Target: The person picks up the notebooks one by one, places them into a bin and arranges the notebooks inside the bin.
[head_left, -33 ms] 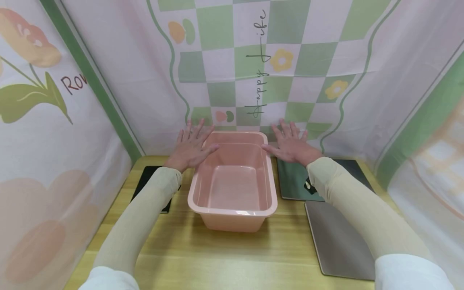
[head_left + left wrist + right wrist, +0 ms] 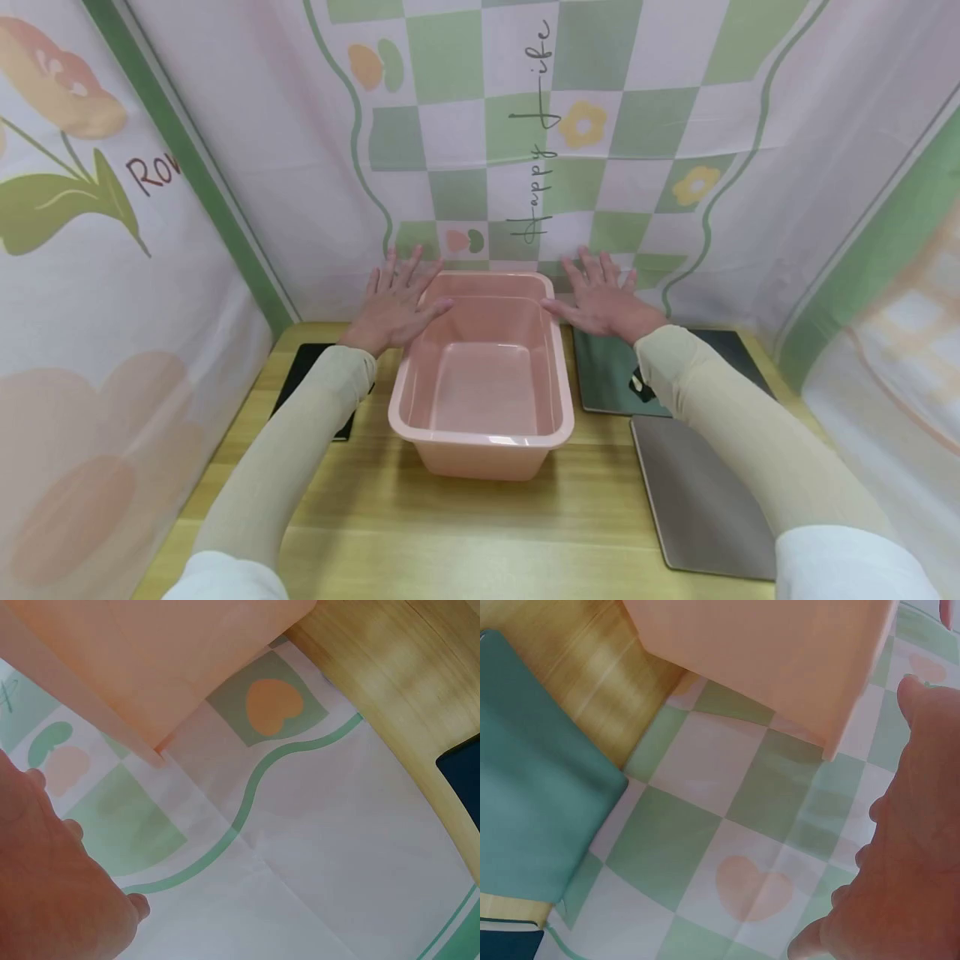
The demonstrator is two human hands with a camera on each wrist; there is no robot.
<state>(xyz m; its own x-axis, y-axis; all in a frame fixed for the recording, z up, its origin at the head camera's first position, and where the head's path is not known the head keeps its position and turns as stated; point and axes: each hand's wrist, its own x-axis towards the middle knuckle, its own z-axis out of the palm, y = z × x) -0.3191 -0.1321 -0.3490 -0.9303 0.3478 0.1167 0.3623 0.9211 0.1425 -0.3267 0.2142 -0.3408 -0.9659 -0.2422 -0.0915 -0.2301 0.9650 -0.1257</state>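
A pink rectangular plastic basin (image 2: pixel 483 392) stands on the wooden table, its bottom visible from above. At its far left corner is my left hand (image 2: pixel 396 307), palm down with fingers spread and the thumb over the rim. My right hand (image 2: pixel 606 302) mirrors it at the far right corner, thumb reaching toward the rim. Neither hand holds anything. Whether either touches the basin, I cannot tell. Both wrist views show the basin's outer wall (image 2: pixel 150 667) beside the backs of the left hand (image 2: pixel 60 877) and right hand (image 2: pixel 907 847).
A flat black item (image 2: pixel 300 371) lies left of the basin, partly under my forearm. Right of it are a flat green notebook-like item (image 2: pixel 606 379), a dark one (image 2: pixel 731 354) and a grey-brown one (image 2: pixel 697 500). Printed cloth (image 2: pixel 457 133) hangs behind the table (image 2: pixel 450 533) and along both sides.
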